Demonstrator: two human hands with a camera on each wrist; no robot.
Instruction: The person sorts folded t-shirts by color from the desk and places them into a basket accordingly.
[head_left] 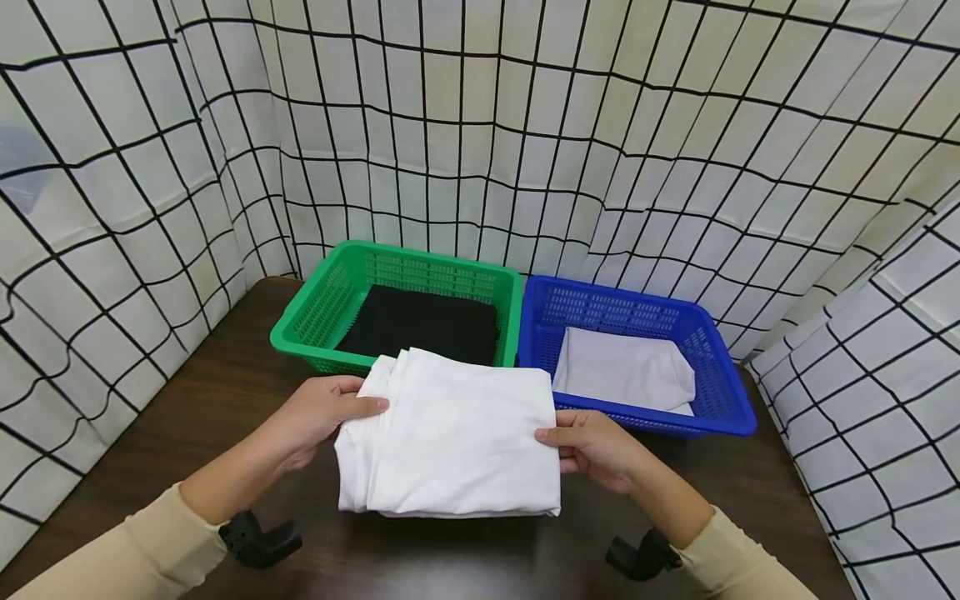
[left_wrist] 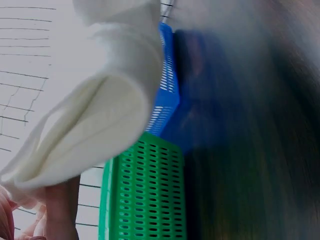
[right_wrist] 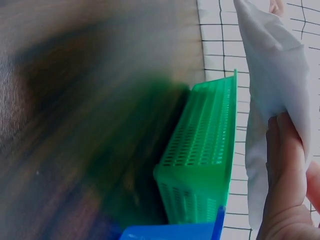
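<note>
A folded white cloth (head_left: 465,433) is held up over the table, in front of two baskets. At its left edge my left hand (head_left: 318,417) pinches it, thumb on top. My right hand (head_left: 596,446) grips the opposite edge, with the thumb on the upper face and fingers beneath. In the left wrist view the cloth (left_wrist: 110,100) shows a rounded, layered fold. From the right wrist, my fingers (right_wrist: 285,165) reach under the cloth (right_wrist: 277,65). The garment's exact kind cannot be told.
A green basket (head_left: 300,333) holds a folded black cloth (head_left: 427,321). Beside it on the right, a blue basket (head_left: 727,392) holds a folded whitish cloth (head_left: 626,367). Both stand on a dark wooden table (head_left: 247,333), before white sheets with black grid lines (head_left: 495,125).
</note>
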